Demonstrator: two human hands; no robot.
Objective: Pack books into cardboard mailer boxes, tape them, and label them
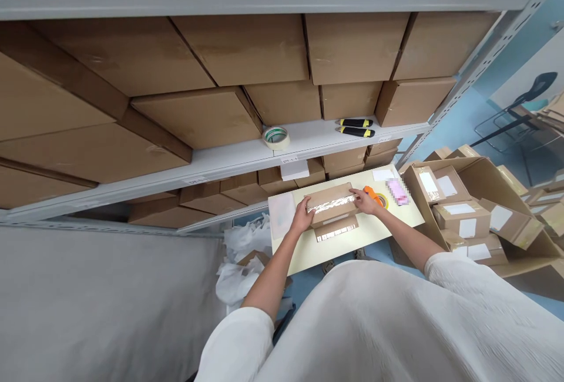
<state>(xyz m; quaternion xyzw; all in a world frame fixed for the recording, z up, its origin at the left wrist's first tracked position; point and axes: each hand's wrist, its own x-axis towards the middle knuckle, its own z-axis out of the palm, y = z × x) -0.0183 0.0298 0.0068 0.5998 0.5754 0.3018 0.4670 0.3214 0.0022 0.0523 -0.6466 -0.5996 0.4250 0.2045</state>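
Note:
A small cardboard box (328, 196) lies on the pale yellow tabletop (304, 253), with shiny tape along its top. A brown flap (335, 230) with a bright strip sticks out on the side facing me. My left hand (303, 216) grips the box's left end, fingers curled round the edge. At the opposite end, my right hand (365, 201) has its thumb and fingers pressed to the box. Just right of that hand lies an orange tape dispenser (373, 195) with a yellow tape roll (384, 200).
Shelving (238, 161) full of cartons stands beyond the table, holding a masking tape roll (277, 137) and two utility knives (356, 127). A large open carton (484, 170) of labelled boxes stands right. White plastic bags (235, 282) lie left, below a pink blurred item (398, 191)'s tabletop.

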